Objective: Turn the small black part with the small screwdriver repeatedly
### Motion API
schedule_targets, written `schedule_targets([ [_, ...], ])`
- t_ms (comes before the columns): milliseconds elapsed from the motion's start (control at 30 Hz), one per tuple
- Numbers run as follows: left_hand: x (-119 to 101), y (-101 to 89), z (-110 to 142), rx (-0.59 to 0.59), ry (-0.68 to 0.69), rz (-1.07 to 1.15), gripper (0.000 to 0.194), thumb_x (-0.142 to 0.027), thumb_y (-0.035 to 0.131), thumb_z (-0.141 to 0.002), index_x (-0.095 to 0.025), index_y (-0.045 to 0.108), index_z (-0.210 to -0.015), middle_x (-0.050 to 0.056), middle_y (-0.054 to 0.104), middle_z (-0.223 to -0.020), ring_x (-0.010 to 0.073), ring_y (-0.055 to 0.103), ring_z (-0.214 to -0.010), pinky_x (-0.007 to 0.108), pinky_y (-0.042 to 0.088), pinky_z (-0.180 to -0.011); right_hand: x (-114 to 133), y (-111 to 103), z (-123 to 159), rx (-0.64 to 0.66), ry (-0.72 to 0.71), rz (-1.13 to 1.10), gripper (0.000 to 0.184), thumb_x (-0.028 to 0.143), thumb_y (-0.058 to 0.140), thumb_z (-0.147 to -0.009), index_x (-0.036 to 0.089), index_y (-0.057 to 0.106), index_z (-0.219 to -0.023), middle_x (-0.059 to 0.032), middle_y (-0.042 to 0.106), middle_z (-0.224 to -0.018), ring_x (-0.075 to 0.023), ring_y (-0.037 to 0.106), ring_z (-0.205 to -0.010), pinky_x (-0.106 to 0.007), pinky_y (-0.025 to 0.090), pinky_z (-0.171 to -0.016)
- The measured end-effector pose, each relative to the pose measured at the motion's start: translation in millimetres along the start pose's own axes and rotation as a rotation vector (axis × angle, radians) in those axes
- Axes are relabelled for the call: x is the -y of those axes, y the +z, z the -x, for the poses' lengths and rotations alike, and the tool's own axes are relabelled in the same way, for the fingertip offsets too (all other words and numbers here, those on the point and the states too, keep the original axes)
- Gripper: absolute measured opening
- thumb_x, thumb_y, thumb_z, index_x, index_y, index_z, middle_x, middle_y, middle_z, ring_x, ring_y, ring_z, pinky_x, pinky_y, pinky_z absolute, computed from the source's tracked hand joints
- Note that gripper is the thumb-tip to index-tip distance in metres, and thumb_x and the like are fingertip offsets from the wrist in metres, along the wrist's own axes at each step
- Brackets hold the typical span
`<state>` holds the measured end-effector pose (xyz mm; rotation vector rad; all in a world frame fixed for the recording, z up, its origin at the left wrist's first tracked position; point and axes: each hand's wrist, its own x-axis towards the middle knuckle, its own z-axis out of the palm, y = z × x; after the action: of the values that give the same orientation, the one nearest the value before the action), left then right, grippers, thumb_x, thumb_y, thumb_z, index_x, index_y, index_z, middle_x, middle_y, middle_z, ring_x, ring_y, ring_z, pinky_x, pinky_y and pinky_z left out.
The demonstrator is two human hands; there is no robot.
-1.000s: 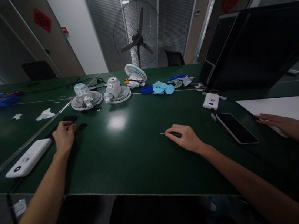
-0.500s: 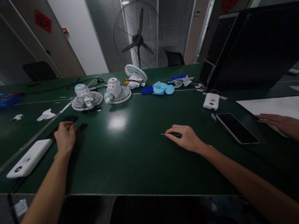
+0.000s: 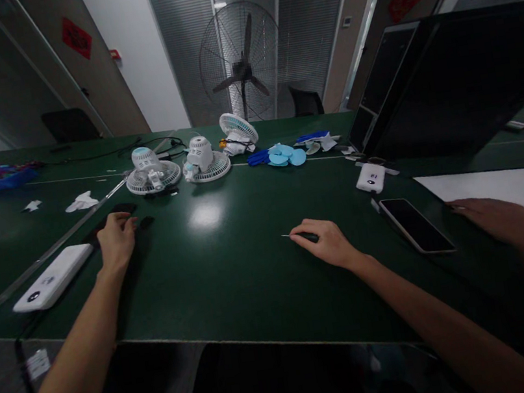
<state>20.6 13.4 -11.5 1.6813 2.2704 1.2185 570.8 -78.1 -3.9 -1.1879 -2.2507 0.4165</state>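
Observation:
My right hand (image 3: 325, 241) rests on the green table, its thumb and fingers pinched around a small screwdriver (image 3: 286, 235). The thin metal shaft points left, and part of a dark handle shows under the fingers. My left hand (image 3: 117, 239) is on the table's left side with its fingers curled together. What those fingers hold, if anything, I cannot make out. Just behind them lies a flat dark object (image 3: 124, 208), and a small black piece (image 3: 146, 222) sits to their right. A white power bank (image 3: 55, 277) lies left of my left wrist.
Two white fans (image 3: 153, 173) lie face down, with another small fan (image 3: 237, 133) behind. Light-blue discs (image 3: 286, 154) lie beside blue gloves. On the right are a phone (image 3: 416, 224), a white device (image 3: 370, 177), a large black monitor (image 3: 466, 80) and another person's hand (image 3: 502, 220) by white paper.
The other person's hand at the right has shifted slightly left, and the white paper by it looks different. My own hands have hardly moved.

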Motion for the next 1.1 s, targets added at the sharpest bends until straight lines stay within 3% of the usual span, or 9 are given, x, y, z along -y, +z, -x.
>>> schedule_targets([
  [167, 0, 0.4, 0, -0.014, 0.028, 0.005, 0.034, -0.027, 0.058, -0.098, -0.013, 0.058, -0.129, 0.011, 0.074, -0.113, 0.0178, 0.072, -0.09, 0.025, 0.054, -0.079, 0, 0, 1, 0.016, 0.011, -0.006, 0.022, 0.039, 0.056, -0.104, 0.026, 0.072, -0.113, -0.0035, 0.072, -0.103, -0.0198, 0.068, -0.09, -0.035, 0.054, -0.078],
  [367, -4, 4.4, 1, -0.014, 0.029, -0.015, 0.033, -0.04, 0.069, -0.091, -0.019, 0.074, -0.116, 0.006, 0.074, -0.114, 0.0218, 0.068, -0.104, 0.03, 0.048, -0.098, 0, 0, 0, 0.027, 0.013, -0.006, 0.021, 0.038, 0.057, -0.104, 0.026, 0.072, -0.112, -0.0033, 0.072, -0.104, -0.0195, 0.068, -0.09, -0.034, 0.054, -0.076],
  [567, -3, 10.6, 0, 0.068, -0.029, -0.026, 0.029, -0.037, 0.074, -0.087, -0.018, 0.079, -0.109, 0.007, 0.077, -0.102, 0.0242, 0.07, -0.099, 0.03, 0.05, -0.092, -1, 0, 0, 0.024, 0.009, -0.005, 0.022, 0.039, 0.057, -0.104, 0.026, 0.073, -0.113, -0.0034, 0.072, -0.103, -0.0193, 0.068, -0.089, -0.034, 0.054, -0.076],
  [767, 1, 11.3, -2, 0.026, -0.031, -0.021, 0.033, -0.04, 0.072, -0.088, -0.02, 0.077, -0.113, 0.007, 0.076, -0.108, 0.023, 0.07, -0.104, 0.031, 0.048, -0.099, -2, 1, 0, 0.023, 0.011, 0.002, 0.023, 0.04, 0.057, -0.104, 0.027, 0.073, -0.112, -0.0035, 0.073, -0.103, -0.0197, 0.069, -0.089, -0.034, 0.054, -0.077],
  [1100, -2, 11.3, -3, 0.058, -0.091, -0.048, 0.034, -0.038, 0.072, -0.086, -0.016, 0.078, -0.111, 0.008, 0.077, -0.104, 0.0223, 0.07, -0.098, 0.031, 0.05, -0.095, -1, 1, 0, 0.036, 0.02, 0.001, 0.024, 0.04, 0.056, -0.104, 0.026, 0.073, -0.112, -0.0041, 0.073, -0.104, -0.02, 0.069, -0.089, -0.035, 0.055, -0.077],
])
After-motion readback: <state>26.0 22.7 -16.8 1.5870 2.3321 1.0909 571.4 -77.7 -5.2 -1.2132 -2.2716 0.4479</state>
